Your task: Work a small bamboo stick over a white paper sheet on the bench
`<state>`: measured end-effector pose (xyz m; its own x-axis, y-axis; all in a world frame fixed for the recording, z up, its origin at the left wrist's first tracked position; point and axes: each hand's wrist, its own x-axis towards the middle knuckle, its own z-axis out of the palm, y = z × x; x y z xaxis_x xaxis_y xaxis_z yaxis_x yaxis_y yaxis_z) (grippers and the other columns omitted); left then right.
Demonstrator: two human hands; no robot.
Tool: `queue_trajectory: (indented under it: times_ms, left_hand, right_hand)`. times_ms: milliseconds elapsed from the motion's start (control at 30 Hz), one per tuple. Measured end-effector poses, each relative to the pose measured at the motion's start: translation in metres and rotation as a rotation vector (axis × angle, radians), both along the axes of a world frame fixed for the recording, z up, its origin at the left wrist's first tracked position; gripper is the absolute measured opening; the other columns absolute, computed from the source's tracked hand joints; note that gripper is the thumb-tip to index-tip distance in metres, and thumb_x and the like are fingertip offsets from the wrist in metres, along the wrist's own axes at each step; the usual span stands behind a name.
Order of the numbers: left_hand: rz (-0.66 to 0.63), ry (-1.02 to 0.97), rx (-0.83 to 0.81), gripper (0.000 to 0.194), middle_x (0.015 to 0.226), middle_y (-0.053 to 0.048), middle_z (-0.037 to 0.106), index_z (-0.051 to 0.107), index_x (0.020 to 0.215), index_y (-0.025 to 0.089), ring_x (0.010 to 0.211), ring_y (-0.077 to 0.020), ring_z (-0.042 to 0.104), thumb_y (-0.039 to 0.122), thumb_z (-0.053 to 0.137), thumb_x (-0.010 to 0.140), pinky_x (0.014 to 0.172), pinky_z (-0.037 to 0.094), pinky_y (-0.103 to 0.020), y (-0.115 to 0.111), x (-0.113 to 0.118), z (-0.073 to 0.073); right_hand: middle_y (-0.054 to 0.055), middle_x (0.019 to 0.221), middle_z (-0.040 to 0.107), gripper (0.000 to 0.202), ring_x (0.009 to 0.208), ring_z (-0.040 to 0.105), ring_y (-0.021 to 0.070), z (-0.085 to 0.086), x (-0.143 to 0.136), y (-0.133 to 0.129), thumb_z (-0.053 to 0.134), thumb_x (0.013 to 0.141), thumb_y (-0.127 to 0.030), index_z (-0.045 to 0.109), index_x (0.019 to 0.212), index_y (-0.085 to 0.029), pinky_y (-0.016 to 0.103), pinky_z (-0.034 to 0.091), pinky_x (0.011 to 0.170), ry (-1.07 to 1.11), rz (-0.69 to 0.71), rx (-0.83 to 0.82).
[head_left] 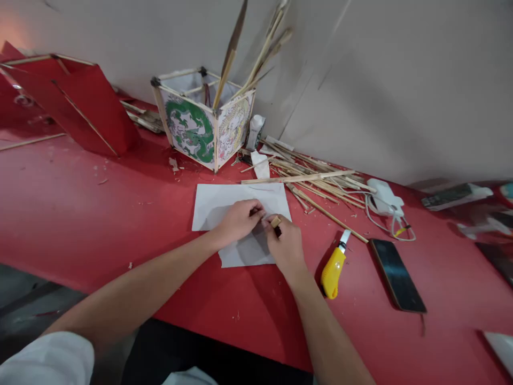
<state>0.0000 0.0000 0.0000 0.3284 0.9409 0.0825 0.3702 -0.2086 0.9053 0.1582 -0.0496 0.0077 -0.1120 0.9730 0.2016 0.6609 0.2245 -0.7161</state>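
From my seat behind the head camera, I have both hands close together over the white paper [208, 206], which lies on the red table [160, 214] straight ahead of the body. The left hand [241, 220] comes in with its fingers curled, index finger arched forward and the tips drawn in close to the right hand's tips; the gap there is small, and I can't make out whether they pinch anything. The right hand [286, 243] has its fingers bent inward, and I read them as closed around a small tan piece [275, 222], one end of which shows between thumb and knuckles. Something pale sits where the two sets of fingertips meet, too blurred for me to name. The tan piece is above the paper, towards its right side.

Just to the right of my right forearm lies a yellow cutter [332, 274], its blade extended and pointing away from me, with a dark phone [397, 275] beyond it. Past the paper I have a loose heap of bamboo strips [328, 184], and behind, to the left, a frame box [190, 131] with a green dragon on one panel.
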Motion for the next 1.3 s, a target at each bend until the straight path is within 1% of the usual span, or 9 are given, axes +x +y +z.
queue_trajectory:
  times_ms: [167,233,400,467,633,700,900,1133,1300]
  left_hand:
    - [-0.002,0.012,-0.024,0.016,0.084,-0.002,0.072,0.067,0.087,0.02,0.077,-0.0165,0.064,0.028,0.054,0.092,0.069,0.042,-0.028,0.002,0.0,-0.003]
    - [-0.006,0.026,-0.018,0.016,0.083,-0.002,0.072,0.067,0.087,0.02,0.076,-0.0165,0.063,0.028,0.054,0.093,0.068,0.041,-0.028,0.004,-0.001,-0.003]
    - [-0.04,0.056,0.0,0.024,0.076,-0.002,0.069,0.066,0.084,0.019,0.071,-0.0164,0.06,0.034,0.051,0.096,0.065,0.038,-0.029,0.006,-0.002,-0.002]
    - [-0.037,0.06,0.001,0.027,0.073,-0.001,0.068,0.065,0.082,0.019,0.07,-0.0164,0.059,0.036,0.05,0.097,0.064,0.036,-0.029,0.006,-0.001,-0.002]
    - [-0.034,0.043,0.022,0.023,0.079,-0.002,0.069,0.064,0.082,0.02,0.074,-0.0164,0.061,0.031,0.05,0.096,0.066,0.037,-0.028,0.006,0.0,-0.004]
    - [-0.032,0.066,0.023,0.021,0.081,-0.002,0.07,0.065,0.084,0.02,0.075,-0.0166,0.061,0.03,0.05,0.096,0.067,0.038,-0.028,0.007,0.0,-0.005]
    - [-0.039,0.119,0.037,0.023,0.079,-0.002,0.07,0.067,0.086,0.021,0.073,-0.0172,0.061,0.031,0.049,0.096,0.065,0.038,-0.028,0.006,0.0,-0.002]
    - [-0.027,0.08,0.037,0.02,0.084,-0.003,0.072,0.067,0.086,0.021,0.077,-0.0172,0.063,0.029,0.051,0.094,0.068,0.041,-0.027,0.006,0.0,-0.007]
    - [-0.038,0.086,0.034,0.02,0.083,-0.003,0.072,0.068,0.087,0.02,0.077,-0.0171,0.063,0.029,0.051,0.094,0.067,0.042,-0.027,0.006,0.0,-0.004]
  right_hand:
    - [0.002,0.076,0.064,0.016,0.07,0.057,0.019,0.0,-0.007,-0.004,0.053,0.092,-0.024,0.055,0.077,-0.024,0.031,0.039,0.067,0.014,0.141,-0.066]
    - [0.002,0.075,0.064,0.017,0.068,0.056,0.0188,0.0,-0.006,-0.003,0.054,0.093,-0.026,0.055,0.076,-0.024,0.031,0.038,0.067,0.017,0.095,-0.072]
    - [0.004,0.081,0.065,0.013,0.07,0.057,0.0199,0.0,0.005,0.004,0.053,0.094,-0.027,0.061,0.085,-0.023,0.032,0.038,0.068,-0.06,-0.089,0.027]
    - [0.005,0.083,0.066,0.014,0.072,0.058,0.0201,0.0,0.006,0.005,0.051,0.095,-0.026,0.061,0.085,-0.023,0.032,0.038,0.068,-0.067,-0.077,0.044]
    - [0.004,0.083,0.068,0.016,0.074,0.059,0.0204,0.0,-0.001,0.002,0.053,0.095,-0.028,0.059,0.081,-0.024,0.031,0.039,0.067,-0.023,0.097,-0.006]
    - [0.004,0.081,0.068,0.017,0.072,0.059,0.0203,-0.001,-0.001,0.002,0.054,0.095,-0.029,0.059,0.08,-0.024,0.031,0.038,0.066,-0.007,0.073,-0.021]
    - [0.004,0.079,0.065,0.017,0.069,0.057,0.0196,-0.001,0.011,0.009,0.052,0.096,-0.03,0.06,0.083,-0.023,0.031,0.035,0.066,-0.085,-0.14,0.017]
    - [0.003,0.084,0.065,0.01,0.075,0.057,0.0187,0.002,0.003,0.005,0.059,0.093,-0.031,0.062,0.089,-0.022,0.03,0.04,0.071,-0.023,0.0,-0.001]
    - [0.004,0.085,0.067,0.013,0.077,0.059,0.0186,0.001,0.004,0.006,0.059,0.092,-0.029,0.059,0.08,-0.022,0.03,0.04,0.071,0.0,-0.035,0.01]
